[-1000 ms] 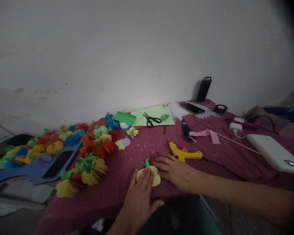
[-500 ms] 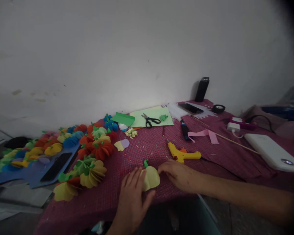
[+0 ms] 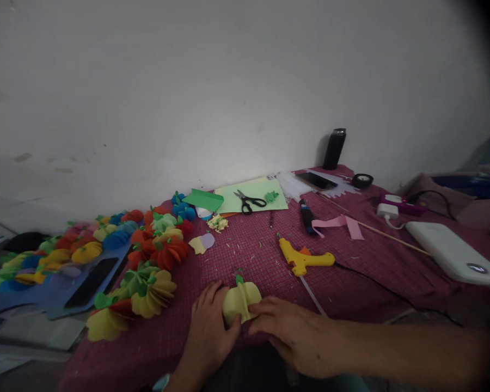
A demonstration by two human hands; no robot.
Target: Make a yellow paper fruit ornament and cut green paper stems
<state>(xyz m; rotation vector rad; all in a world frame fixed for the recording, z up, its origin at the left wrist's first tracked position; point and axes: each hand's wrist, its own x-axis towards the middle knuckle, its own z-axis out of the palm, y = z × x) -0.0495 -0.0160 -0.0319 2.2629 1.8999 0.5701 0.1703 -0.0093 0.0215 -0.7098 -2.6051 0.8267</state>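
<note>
A pale yellow paper pumpkin (image 3: 233,306) with a green stem rests near the table's front edge, its folded leaves partly fanned up in the middle. My left hand (image 3: 209,326) steadies its left side, with thumb and fingers around it. The fingers of my right hand (image 3: 288,331) are closed at the pumpkin's right edge; their tips partly hide the paper there. Beyond my right hand lies a yellow glue gun (image 3: 304,258), a clear glue stick showing from its back end. Finished paper pumpkins (image 3: 169,251) in several colours crowd the left side.
Black-handled scissors (image 3: 250,202) lie on light green paper (image 3: 224,190). Paper scraps (image 3: 218,222), a pink ribbon (image 3: 353,226), a wooden stick (image 3: 392,238) and a white power bank (image 3: 453,253) are spread about. The glue gun's cord (image 3: 375,283) runs right. A black bottle (image 3: 334,149) stands at the back.
My right hand has moved left and toward me onto the pumpkin's right edge. The pumpkin has shifted slightly left, and its upper leaves now stand up.
</note>
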